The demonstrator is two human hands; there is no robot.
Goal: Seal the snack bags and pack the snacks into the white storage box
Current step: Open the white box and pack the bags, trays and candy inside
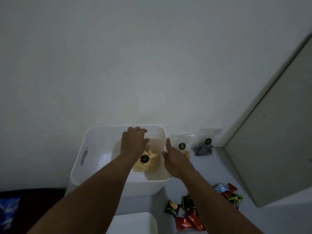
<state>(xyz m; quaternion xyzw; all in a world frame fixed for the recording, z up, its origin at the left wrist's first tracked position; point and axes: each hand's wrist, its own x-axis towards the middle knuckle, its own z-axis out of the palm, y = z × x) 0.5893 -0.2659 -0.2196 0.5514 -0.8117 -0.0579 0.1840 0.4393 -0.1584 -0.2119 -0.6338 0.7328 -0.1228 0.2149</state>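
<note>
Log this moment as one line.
left hand holds clear plastic bag of yellow chips inside white plastic storage box | right hand open by box's right rim

Plain white wall behind, a pale panel, perhaps a door, at right, dark cloth lower left

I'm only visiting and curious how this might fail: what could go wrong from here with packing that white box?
The left hand grips the clear bag of yellow snacks by its top inside the white storage box. I cannot tell whether it is sealed, so its contents might spill. The small wrapped snacks lie scattered in dim light beside the box, so some could be missed.
</note>
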